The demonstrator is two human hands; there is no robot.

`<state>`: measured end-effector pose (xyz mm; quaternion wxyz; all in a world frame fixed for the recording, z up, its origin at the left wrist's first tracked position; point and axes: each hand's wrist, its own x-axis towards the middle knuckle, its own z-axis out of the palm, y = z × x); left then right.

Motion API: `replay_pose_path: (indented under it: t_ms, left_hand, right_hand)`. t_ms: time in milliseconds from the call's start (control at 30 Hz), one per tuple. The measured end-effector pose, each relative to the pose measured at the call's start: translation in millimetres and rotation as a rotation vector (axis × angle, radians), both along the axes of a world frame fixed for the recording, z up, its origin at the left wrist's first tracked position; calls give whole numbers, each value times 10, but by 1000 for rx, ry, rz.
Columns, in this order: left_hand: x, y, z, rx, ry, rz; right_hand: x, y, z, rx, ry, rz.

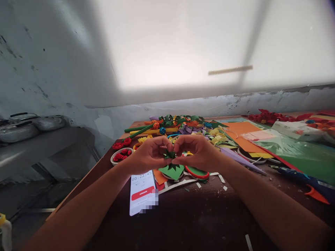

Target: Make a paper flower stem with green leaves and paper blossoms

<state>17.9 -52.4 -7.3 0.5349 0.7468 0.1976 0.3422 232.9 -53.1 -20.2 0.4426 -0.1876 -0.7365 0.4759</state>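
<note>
Between both hands is a small dark green paper piece [172,164] with a pointed, zigzag edge. My left hand [149,153] pinches it from the left with thumb and fingertips. From the right, my right hand [195,151] pinches the same piece, so the fingertips of the two hands nearly meet. Part of the paper is covered by the fingers. Below and behind it lie a brighter green paper leaf [171,172] and a roll of red tape [201,176]. A phone [142,191] showing a running-time display lies under my left wrist.
A round white container [115,158] of red paper flowers stands at the left edge. Curled paper strips [188,129] pile up at the back. Orange sheets [239,134], a purple paper cone [240,158] and a plastic-covered green pack [295,153] lie right. Metal pots [18,130] stand far left.
</note>
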Motion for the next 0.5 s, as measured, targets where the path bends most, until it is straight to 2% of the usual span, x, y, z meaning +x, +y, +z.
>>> replay_pose_path:
  t_ms: [233,333,500]
  left_hand:
    - [4,-44,25,8,57,18]
    - [9,-49,17,27,29,18]
    - [46,-6,-44,-53,-49,7]
  right_hand:
    - [-41,-52,26,171,-8,-132]
    - [-32,-58,26,121,-41,-131]
    - [-30,-29,-5,62,-68,-163]
